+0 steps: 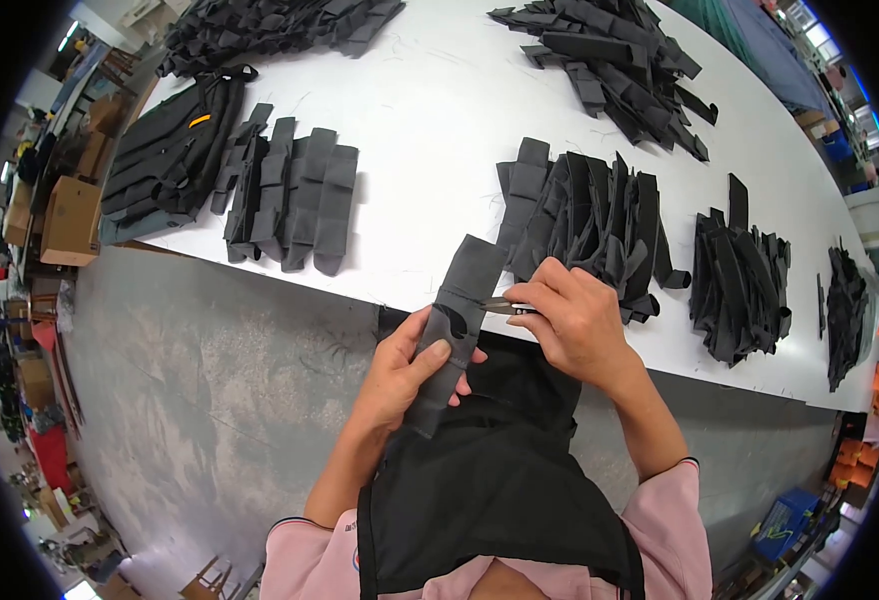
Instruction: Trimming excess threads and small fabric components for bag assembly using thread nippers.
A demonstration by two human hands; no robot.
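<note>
My left hand [407, 366] grips a dark grey fabric strip [472, 266] with the thumb on top and the fingers beneath. The strip slants up and away over the table's near edge, with a stitched seam across it and a small black loop near its middle. In my right hand [580, 322] is a pair of small metal thread snips [505, 306], their tips touching the strip's right edge by the seam. Whether the blades are apart I cannot tell. Just beyond my right hand lies a pile of similar dark strips [585, 215].
On the white table [420, 130], a short row of sewn strips [300, 200] lies left beside a black backpack [175, 155]. Larger heaps of strips [270, 30] sit at the far side, and another bundle [740, 285] lies right. Cardboard boxes [70, 220] stand at the far left.
</note>
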